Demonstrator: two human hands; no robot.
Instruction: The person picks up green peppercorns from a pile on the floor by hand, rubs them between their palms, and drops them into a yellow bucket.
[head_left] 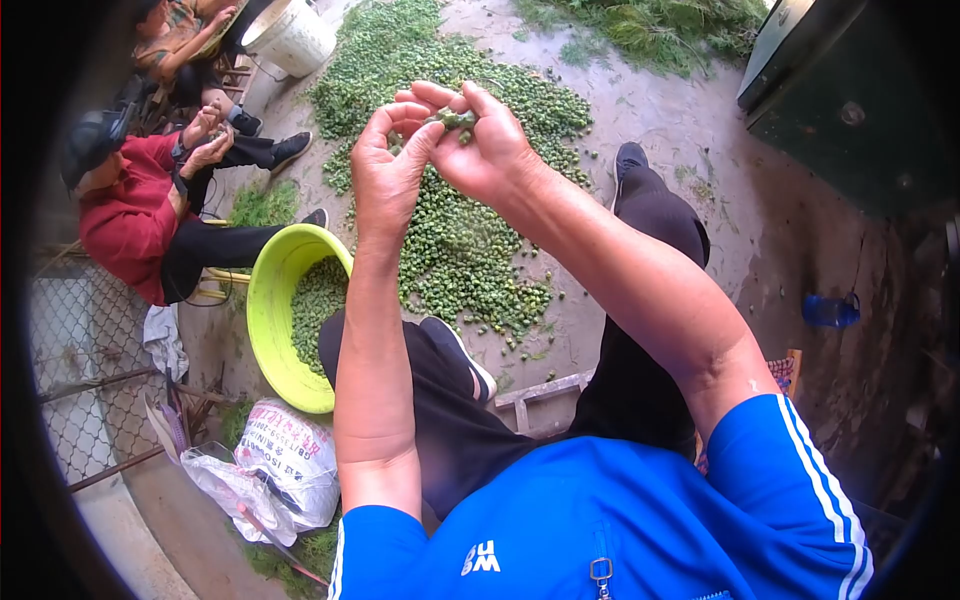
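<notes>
Above a heap of small round green fruits (470, 250) on the ground, my two hands meet in front of me. My left hand (383, 170) is closed, its thumb and fingers pinching at the near end of a small green cluster (452, 118). Curled palm-up around the same cluster is my right hand (492, 145), with a few green pieces resting on its palm and fingers. The exact kind of fruit is too small to tell. Left of my left forearm stands a yellow-green tub (262, 310) partly filled with similar green fruits.
A person in a red top (130, 215) sits at left, with another person (170, 50) behind. A white bucket (290, 38) stands at the back. Leafy green branches (660, 30) lie at the back right. Printed white sacks (290, 460) lie front left; a blue container (831, 310) is at right.
</notes>
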